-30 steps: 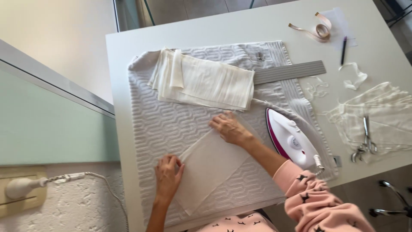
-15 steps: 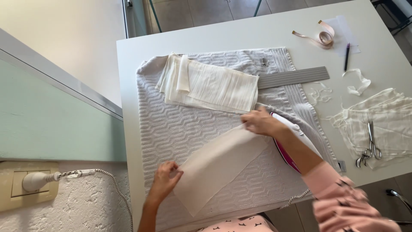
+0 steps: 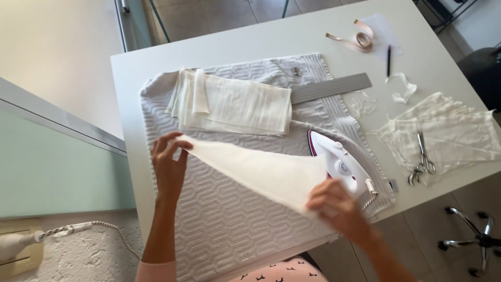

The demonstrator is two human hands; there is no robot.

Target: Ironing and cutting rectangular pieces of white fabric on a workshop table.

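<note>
Over towel-covered table (image 3: 130, 68), mid-frame: left hand (image 3: 168, 162) and right hand (image 3: 334, 205) pinching cream fabric piece (image 3: 261, 169); best kept taut, clear of iron (image 3: 342, 167).

White table (image 3: 250, 39), tiled floor (image 3: 219, 13), textured wall (image 3: 78, 250)

A plain cream cloth piece (image 3: 261, 169) is held between the left hand (image 3: 168, 163) and right hand (image 3: 336, 204). Beneath them, a grey towel (image 3: 224, 219) with a raised wavy pattern is seen. Beside the right hand, a white-and-magenta iron (image 3: 339, 162) is seen.
</note>
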